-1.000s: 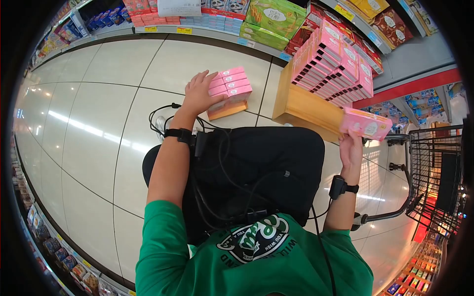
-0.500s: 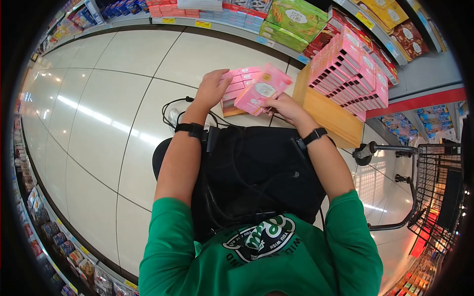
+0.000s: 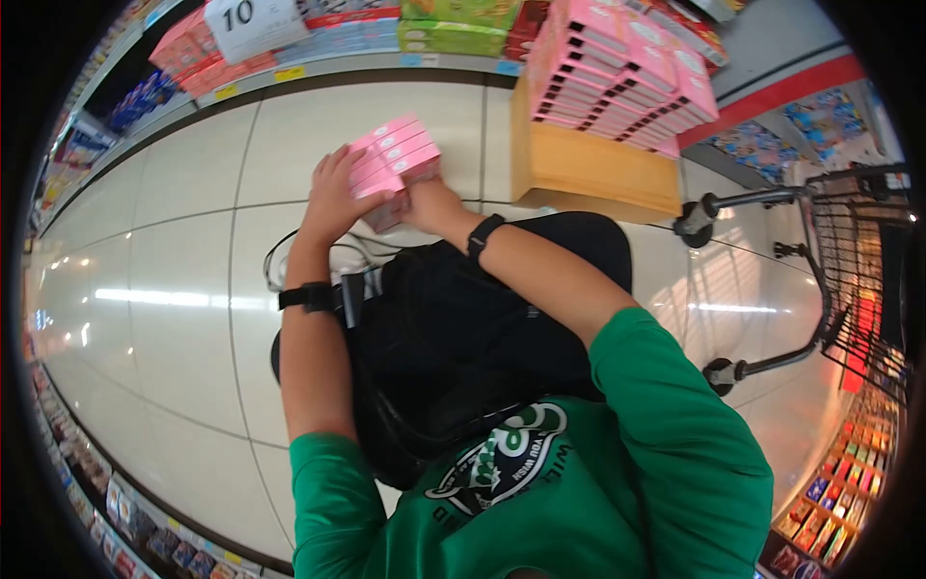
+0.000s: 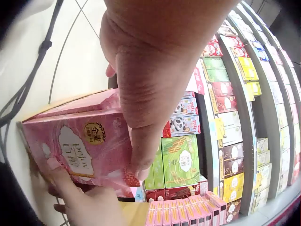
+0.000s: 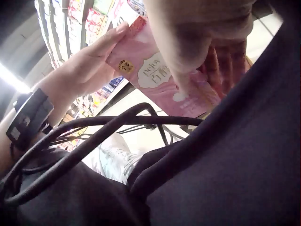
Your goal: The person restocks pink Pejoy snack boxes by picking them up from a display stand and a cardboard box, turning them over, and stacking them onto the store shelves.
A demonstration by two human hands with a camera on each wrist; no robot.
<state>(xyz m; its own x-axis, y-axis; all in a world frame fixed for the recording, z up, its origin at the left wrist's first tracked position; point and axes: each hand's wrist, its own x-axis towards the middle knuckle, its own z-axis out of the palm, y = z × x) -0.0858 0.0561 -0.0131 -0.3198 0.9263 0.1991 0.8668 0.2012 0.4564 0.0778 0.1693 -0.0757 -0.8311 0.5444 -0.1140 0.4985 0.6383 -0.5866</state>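
While gripping with the left hand [image 3: 335, 198] at one end and the right hand [image 3: 434, 203] near the other, holds the pink boxes [image 3: 394, 152] between both, equally near, lengthwise slanting forward to the right, left of the wooden stand [image 3: 593, 169].

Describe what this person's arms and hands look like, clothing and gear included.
Plain green short sleeves cover the upper arms. The left hand and right hand are gloveless. The left wrist wears a black strap with a dark boxy device; the right, a black band.
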